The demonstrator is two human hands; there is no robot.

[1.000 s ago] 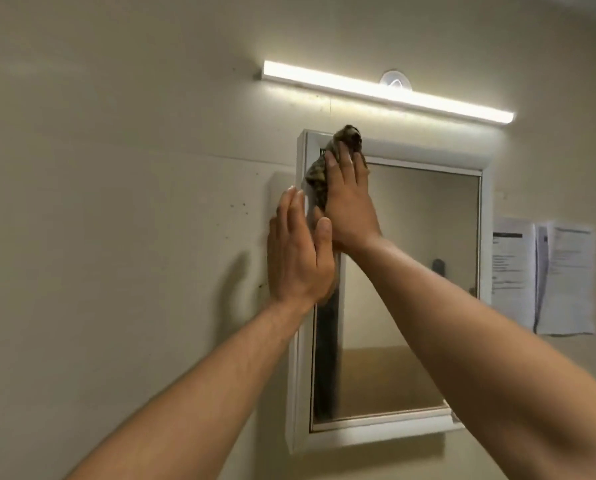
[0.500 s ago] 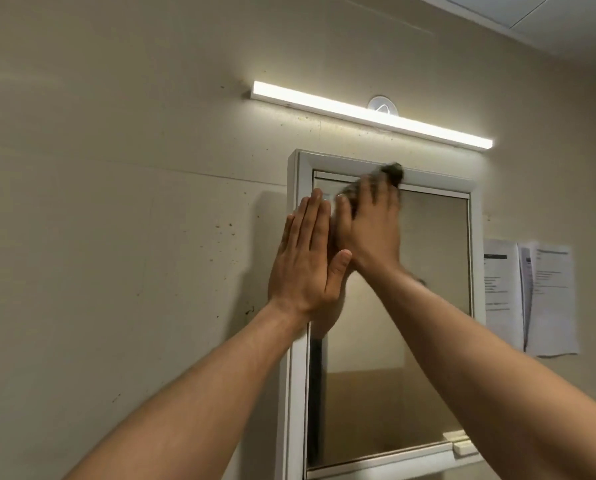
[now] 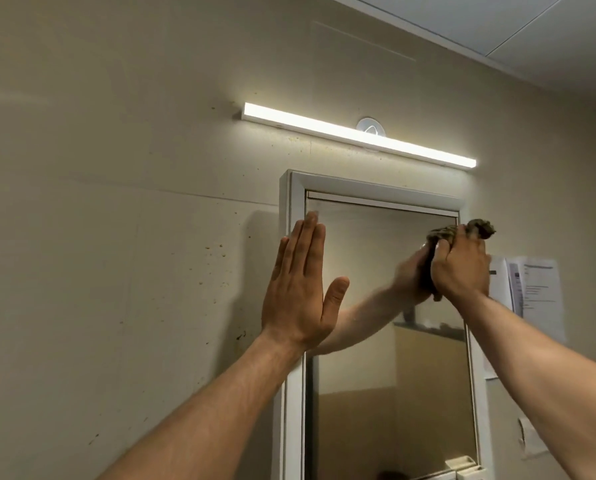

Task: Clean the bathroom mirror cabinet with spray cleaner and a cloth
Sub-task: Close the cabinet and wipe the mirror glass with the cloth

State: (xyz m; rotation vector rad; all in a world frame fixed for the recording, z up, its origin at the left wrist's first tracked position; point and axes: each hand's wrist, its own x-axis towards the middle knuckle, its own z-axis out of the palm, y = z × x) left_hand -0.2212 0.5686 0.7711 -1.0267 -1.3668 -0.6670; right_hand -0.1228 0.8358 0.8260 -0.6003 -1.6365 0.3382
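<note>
Up high, a dark mottled bunched cloth (image 3: 443,233) presses the upper right edge of the white-framed mirror cabinet (image 3: 376,189), gripped in the curled right hand (image 3: 460,273). The left hand (image 3: 298,292) lies flat — fingers straight, holding nothing — against the cabinet's left frame. Above glows a long white light bar (image 3: 324,128).

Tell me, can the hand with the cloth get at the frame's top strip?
Probably yes. The right hand, gripping the cloth, is at the upper right corner of the mirror, just below the top strip, with nothing between them. The left hand rests flat at the left edge, out of the way.
</note>
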